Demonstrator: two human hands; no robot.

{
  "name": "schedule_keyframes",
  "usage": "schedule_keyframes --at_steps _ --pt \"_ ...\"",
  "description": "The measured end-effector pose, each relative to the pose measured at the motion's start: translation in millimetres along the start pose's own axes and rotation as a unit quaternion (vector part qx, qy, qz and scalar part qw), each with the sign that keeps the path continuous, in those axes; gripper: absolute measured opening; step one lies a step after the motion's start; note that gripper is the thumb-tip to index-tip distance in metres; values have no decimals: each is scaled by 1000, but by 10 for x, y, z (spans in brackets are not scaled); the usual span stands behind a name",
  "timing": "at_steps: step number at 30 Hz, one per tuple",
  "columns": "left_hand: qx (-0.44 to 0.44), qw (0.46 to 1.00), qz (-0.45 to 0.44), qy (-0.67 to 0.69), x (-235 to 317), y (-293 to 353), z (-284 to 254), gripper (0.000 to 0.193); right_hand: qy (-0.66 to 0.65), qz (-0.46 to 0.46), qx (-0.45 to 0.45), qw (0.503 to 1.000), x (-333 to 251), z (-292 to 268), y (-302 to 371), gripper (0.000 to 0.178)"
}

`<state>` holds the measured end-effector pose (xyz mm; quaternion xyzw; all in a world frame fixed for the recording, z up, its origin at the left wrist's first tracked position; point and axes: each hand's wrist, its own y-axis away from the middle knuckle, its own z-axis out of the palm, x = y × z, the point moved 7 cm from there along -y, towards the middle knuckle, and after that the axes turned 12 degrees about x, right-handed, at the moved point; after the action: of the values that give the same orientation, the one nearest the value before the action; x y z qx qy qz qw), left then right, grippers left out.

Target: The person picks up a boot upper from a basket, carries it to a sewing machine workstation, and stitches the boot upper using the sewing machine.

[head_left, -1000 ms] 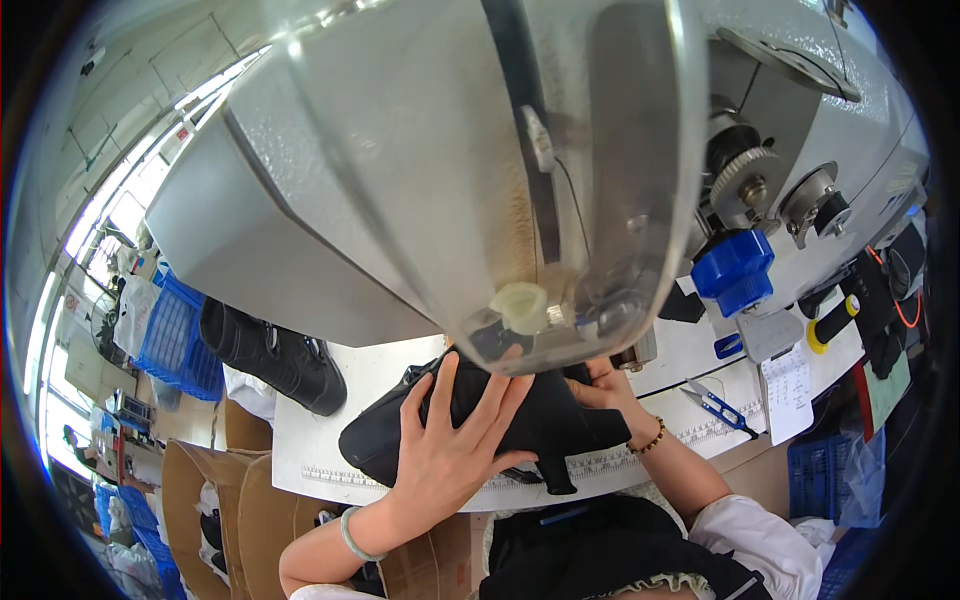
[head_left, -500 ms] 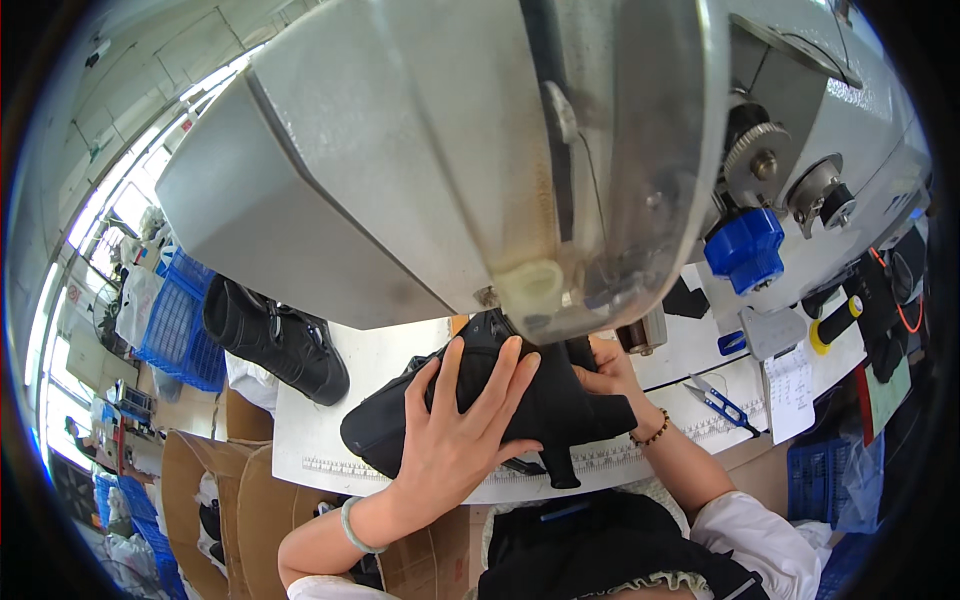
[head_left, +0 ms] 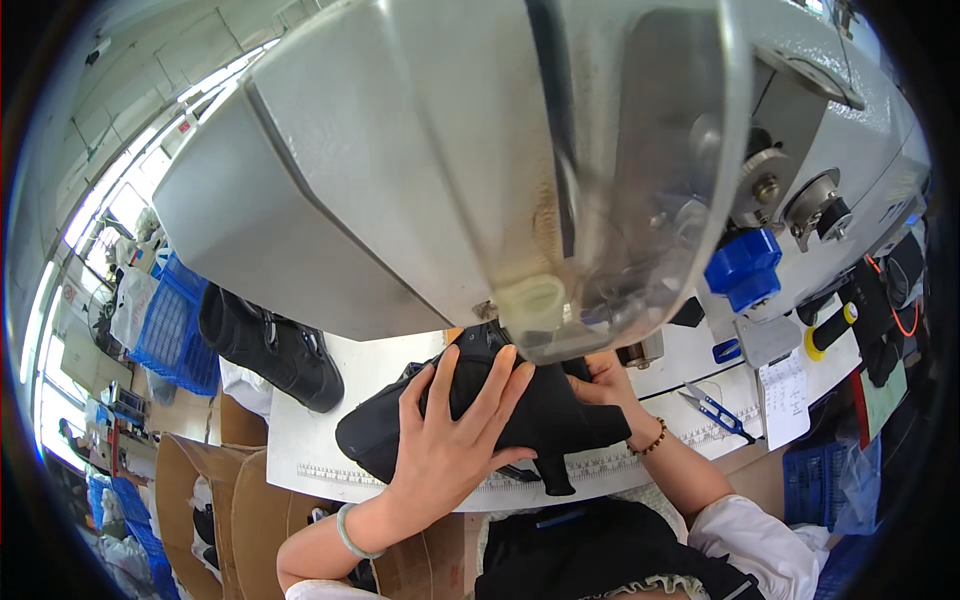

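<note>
A black boot upper [head_left: 575,415] lies on the white table under the head of a grey sewing machine [head_left: 350,190]. My left hand [head_left: 450,440] rests on top of it, fingers spread and stretched out, thumb apart. At the upper's right side, my right hand [head_left: 603,384] pinches the black material between thumb and fingers; part of that hand is behind the upper. The machine's head and its clear guard hide the needle area. A black boot [head_left: 275,345] with straps stands to the left of the upper.
Blue-handled thread snips [head_left: 722,414], a written notepad [head_left: 785,400] and a black thread spool [head_left: 832,330] lie at the right. A ruler strip [head_left: 340,474] follows the table's front edge. Cardboard boxes [head_left: 255,510] and a blue basket [head_left: 178,325] are at the left.
The view has shifted slightly, so the machine's guard sits a little lower and farther right. Both hands keep about the same places on the boot upper.
</note>
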<state>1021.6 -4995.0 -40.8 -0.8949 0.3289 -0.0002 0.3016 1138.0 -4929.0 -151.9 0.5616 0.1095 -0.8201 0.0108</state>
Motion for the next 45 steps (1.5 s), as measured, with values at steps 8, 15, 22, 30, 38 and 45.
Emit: schedule_keyframes --at_steps 8,15,22,30,38,45 --pt "-14 1000 -4 2 -28 -42 4 77 2 2 23 1000 24 -2 -19 13" --pt "-8 999 -18 24 -11 -23 32 76 -9 21 32 999 -9 1 4 11" --pt "-3 1000 26 1 48 -2 62 71 0 28 32 999 -44 1 10 9" --pt "-27 999 31 -14 83 1 69 75 36 -44 19 998 -110 26 16 10" --pt "-13 1000 18 15 28 -18 64 74 80 -69 8 994 -158 43 -7 11" --pt "12 999 33 10 19 -3 54 68 63 -63 11 996 -66 20 -36 5"
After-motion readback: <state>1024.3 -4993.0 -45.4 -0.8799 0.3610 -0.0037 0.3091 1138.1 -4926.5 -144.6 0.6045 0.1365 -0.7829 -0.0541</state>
